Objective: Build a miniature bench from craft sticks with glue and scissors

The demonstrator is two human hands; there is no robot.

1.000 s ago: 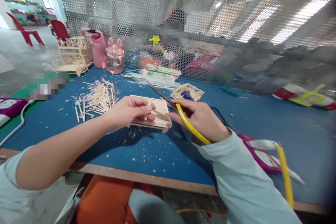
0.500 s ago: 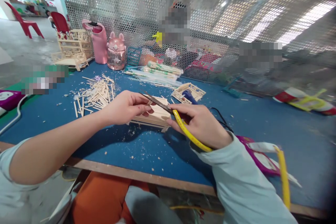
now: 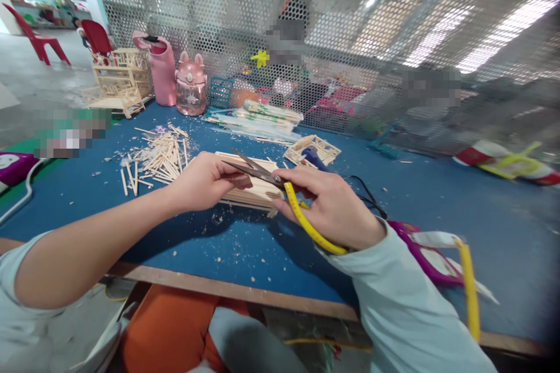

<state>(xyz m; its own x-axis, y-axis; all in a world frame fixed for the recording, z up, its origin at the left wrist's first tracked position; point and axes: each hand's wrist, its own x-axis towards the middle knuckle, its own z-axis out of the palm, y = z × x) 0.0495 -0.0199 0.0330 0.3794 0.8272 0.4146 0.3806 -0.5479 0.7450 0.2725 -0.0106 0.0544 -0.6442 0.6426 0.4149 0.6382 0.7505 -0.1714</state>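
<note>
My right hand is closed on a pair of scissors with yellow handles, their dark blades parted and pointing left. The blades lie over a flat piece made of thin wooden sticks. My left hand is closed at the left end of this stick piece, near the scissor tips; its fingertips are partly hidden, so what they pinch cannot be made out. A pile of short cut sticks lies behind my left hand. A small stick frame with a blue tool on it is behind my right hand.
Bagged sticks, a clear pink bottle, a pink flask and a wooden stick model stand or lie along the mesh panel. A purple case is at the right. Another person's blurred hand is at the far left.
The scissor blades have parted wider and their tips reach slightly further left. The view has shifted a little; both hands otherwise stay about where they were.
</note>
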